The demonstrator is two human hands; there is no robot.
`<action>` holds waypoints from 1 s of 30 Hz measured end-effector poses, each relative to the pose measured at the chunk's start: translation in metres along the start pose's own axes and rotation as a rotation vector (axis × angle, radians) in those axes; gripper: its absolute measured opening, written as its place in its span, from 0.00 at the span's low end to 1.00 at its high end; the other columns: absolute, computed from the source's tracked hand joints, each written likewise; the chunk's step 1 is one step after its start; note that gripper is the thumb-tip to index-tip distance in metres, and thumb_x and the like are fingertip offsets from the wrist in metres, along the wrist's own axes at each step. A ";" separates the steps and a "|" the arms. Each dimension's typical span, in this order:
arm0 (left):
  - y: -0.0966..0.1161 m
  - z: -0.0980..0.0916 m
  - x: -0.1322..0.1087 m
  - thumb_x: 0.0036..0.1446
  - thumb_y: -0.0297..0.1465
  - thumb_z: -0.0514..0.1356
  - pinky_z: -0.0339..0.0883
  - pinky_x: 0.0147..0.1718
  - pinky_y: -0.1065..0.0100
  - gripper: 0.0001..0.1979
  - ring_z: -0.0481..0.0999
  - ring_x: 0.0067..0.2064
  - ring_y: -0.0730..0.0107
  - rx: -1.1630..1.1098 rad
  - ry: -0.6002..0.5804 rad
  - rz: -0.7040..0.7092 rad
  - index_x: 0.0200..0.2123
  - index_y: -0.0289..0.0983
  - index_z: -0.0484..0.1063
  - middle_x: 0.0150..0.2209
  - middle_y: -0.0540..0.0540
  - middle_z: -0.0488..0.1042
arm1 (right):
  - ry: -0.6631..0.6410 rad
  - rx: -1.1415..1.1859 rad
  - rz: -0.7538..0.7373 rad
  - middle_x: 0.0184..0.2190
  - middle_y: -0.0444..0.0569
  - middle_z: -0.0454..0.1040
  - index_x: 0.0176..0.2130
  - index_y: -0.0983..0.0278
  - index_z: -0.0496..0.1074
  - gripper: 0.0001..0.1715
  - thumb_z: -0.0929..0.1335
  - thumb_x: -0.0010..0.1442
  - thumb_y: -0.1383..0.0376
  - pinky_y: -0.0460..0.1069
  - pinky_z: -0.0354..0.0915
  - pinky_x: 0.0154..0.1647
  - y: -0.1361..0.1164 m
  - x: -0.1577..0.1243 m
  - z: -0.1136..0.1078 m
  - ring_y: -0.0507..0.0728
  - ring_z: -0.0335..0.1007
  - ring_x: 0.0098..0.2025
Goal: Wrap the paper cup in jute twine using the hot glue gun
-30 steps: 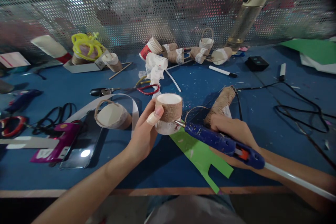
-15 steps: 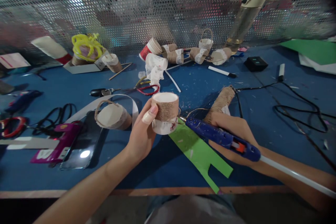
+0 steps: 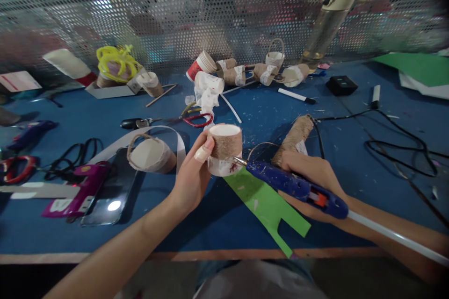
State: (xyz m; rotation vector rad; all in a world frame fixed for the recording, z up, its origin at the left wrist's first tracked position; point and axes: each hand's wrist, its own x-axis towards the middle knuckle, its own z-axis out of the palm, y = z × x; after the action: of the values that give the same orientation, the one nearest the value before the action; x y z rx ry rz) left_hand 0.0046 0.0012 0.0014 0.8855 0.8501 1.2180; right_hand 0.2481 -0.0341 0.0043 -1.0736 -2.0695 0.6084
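Note:
My left hand point(image 3: 192, 173) is closed round a small paper cup point(image 3: 226, 145), thumb in front. Brown twine wraps its upper part; the lower part is white with a dark red print. In my right hand point(image 3: 312, 173) is a blue glue gun point(image 3: 280, 180), with a long white glue stick point(image 3: 396, 233) out of its back end. The gun's metal nozzle is at the cup's lower right side, by the twine's lower edge; whether it touches I cannot tell. A roll of twine point(image 3: 296, 135) lies beyond my right hand, and a loose strand arcs towards the cup.
A green paper strip point(image 3: 266, 201) lies below the cup. Left are a twine-handled cup point(image 3: 150, 154), a phone point(image 3: 108, 196) and a purple glue gun point(image 3: 79, 191). Scissors point(image 3: 198, 120) lie behind the cup. Several decorated cups and a water bottle point(image 3: 328, 23) line the mesh panel point(image 3: 224, 9).
My left hand has shifted the cup slightly right and turned it a little. The glue gun's nozzle now overlaps the cup's lower right side, where before it was just beside it.

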 end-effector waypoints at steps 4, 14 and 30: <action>0.003 0.003 0.001 0.65 0.45 0.61 0.72 0.46 0.61 0.19 0.80 0.49 0.57 -0.019 0.019 -0.031 0.51 0.39 0.79 0.50 0.43 0.81 | 0.011 -0.015 -0.004 0.24 0.38 0.59 0.29 0.59 0.55 0.16 0.69 0.56 0.69 0.48 0.50 0.26 0.002 0.000 0.000 0.50 0.53 0.24; 0.003 0.001 0.000 0.60 0.46 0.66 0.73 0.43 0.63 0.22 0.80 0.46 0.59 -0.035 -0.023 -0.026 0.51 0.39 0.79 0.49 0.42 0.82 | 0.024 0.027 0.019 0.24 0.38 0.61 0.28 0.59 0.58 0.15 0.69 0.56 0.71 0.48 0.52 0.27 0.004 0.001 0.001 0.50 0.55 0.24; 0.004 0.005 0.003 0.61 0.42 0.67 0.75 0.42 0.69 0.11 0.81 0.43 0.67 -0.120 0.037 -0.030 0.42 0.42 0.81 0.43 0.51 0.83 | 0.019 0.034 0.018 0.25 0.38 0.59 0.28 0.59 0.56 0.17 0.70 0.54 0.71 0.48 0.50 0.27 0.003 -0.001 0.001 0.50 0.53 0.24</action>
State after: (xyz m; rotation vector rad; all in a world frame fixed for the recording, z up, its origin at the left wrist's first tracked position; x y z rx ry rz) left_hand 0.0077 0.0041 0.0071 0.7535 0.8086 1.2493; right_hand 0.2488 -0.0340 0.0011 -1.0758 -2.0280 0.6385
